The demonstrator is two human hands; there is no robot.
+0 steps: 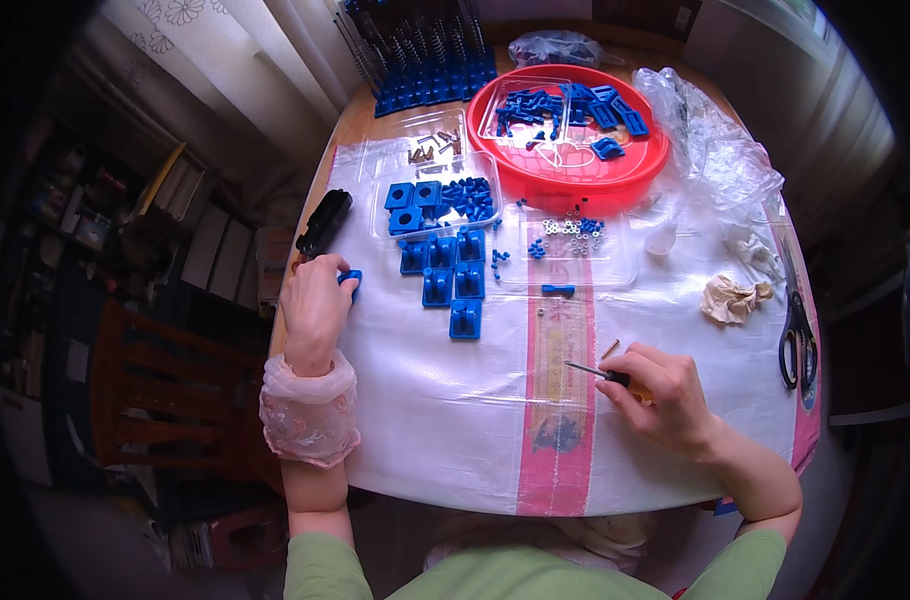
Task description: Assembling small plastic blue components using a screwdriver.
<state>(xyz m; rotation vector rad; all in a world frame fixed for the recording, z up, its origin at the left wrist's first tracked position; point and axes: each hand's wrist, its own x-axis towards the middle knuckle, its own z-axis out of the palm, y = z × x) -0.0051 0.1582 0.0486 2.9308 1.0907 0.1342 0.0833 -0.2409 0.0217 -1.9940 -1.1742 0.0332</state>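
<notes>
My left hand (313,305) is at the table's left side, its fingers closed on a small blue plastic part (351,281) that they mostly cover. A black tool-like object (325,222) lies just beyond those fingers. In my right hand (665,395) is a screwdriver (587,370), its thin shaft pointing left. Beside that hand, a brass-coloured screw (611,349) lies on the white woven sheet (415,400). Between the hands, several blue square-based blocks (465,319) stand grouped together. A short blue bar (558,290) and a tiny nut (541,312) lie to their right.
Clear trays hold blue parts (405,220), screws (430,150) and small nuts (575,228). Behind stand a red basin (585,188) with blue pieces and a dark rack (415,60). Crumpled plastic (720,150), a wad of paper (733,299) and scissors (798,345) lie right.
</notes>
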